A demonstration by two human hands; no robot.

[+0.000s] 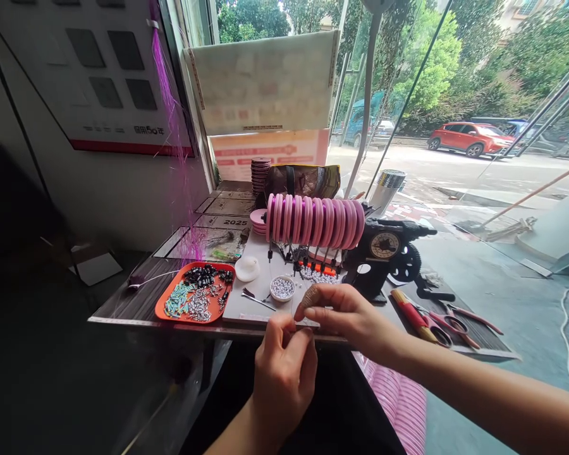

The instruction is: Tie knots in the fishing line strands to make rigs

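Observation:
My left hand [284,366] is closed in a pinch above my lap, just in front of the table edge. Close by, my right hand [344,309] also pinches, with a brownish textured cover on one finger. The fingertips of both hands nearly meet; whatever thin thing is between them is too small to make out. Just beyond them stands a small white bowl [272,296] of silvery beads. Behind it, a row of pink spools [315,221] sits on a black hand-cranked winder [384,265] with a round dial. Dark clips or weights hang below the spools.
An orange tray [160,308] of black, turquoise and silvery small parts lies left. Scissors [455,325], pliers [478,316] and a red-wrapped stick [412,316] lie right. Purple strands [164,69] hang at left. A brown bag [308,181] stands behind; pink spools [398,404] fill plastic below.

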